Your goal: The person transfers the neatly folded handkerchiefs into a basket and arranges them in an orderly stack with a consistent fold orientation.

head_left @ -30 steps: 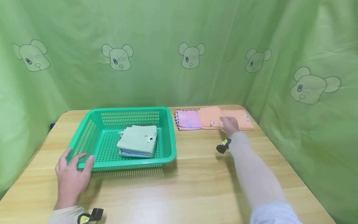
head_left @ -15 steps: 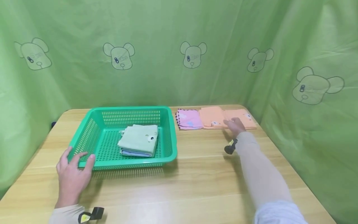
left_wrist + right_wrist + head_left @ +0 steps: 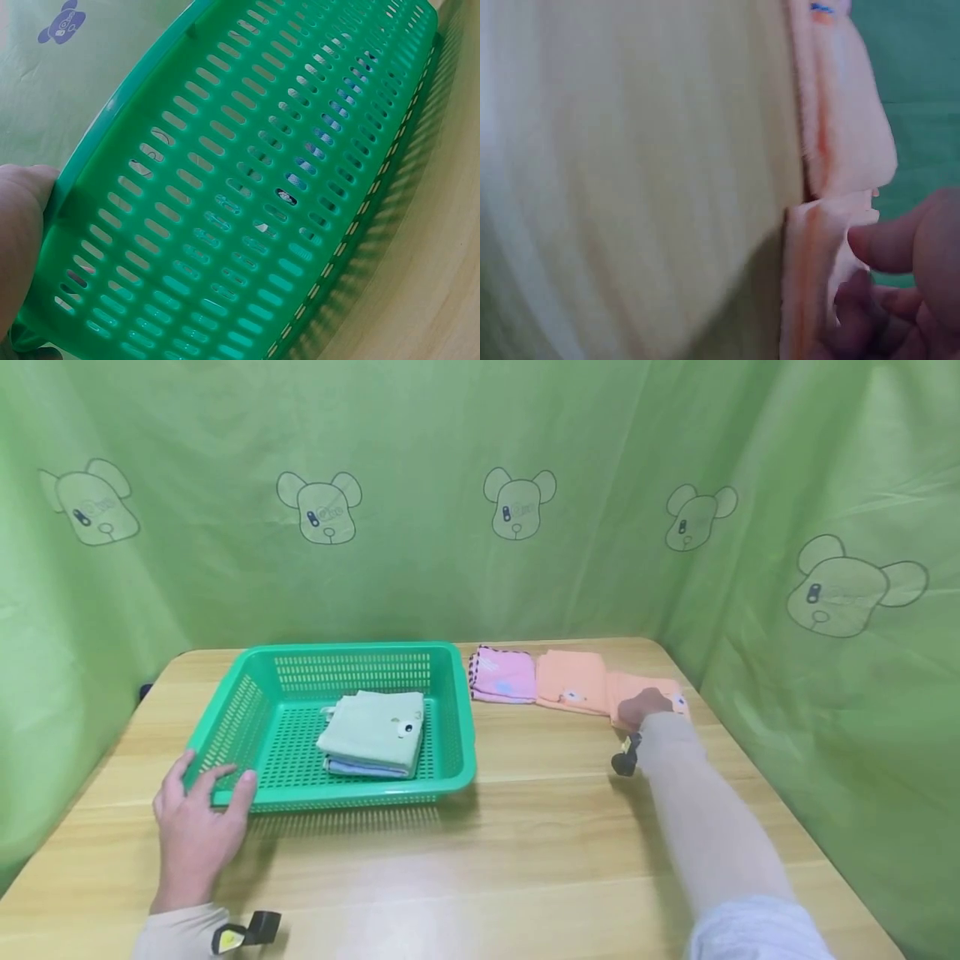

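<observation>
My left hand [image 3: 197, 835] holds the near left corner of a green plastic basket [image 3: 352, 797]; the left wrist view shows part of the hand at the rim. Inside the basket lies a folded pale green towel [image 3: 367, 727] with a bear face, on top of a folded blue cloth [image 3: 365, 768]. At the far right, my right hand [image 3: 645, 705] pinches a folded orange towel [image 3: 633, 683]; its thumb and curled fingers are at the fabric in the right wrist view. Left of it lie another folded orange towel [image 3: 572, 675] and a folded pink towel [image 3: 504, 674].
The wooden table [image 3: 420, 885] extends in front of the basket and towels. A green curtain [image 3: 420, 577] with printed bear heads hangs behind the table and along both sides.
My right hand has shifted right and come down onto the rightmost orange towel, which has slid toward me, out of line with the others. The left hand stays at the basket's corner.
</observation>
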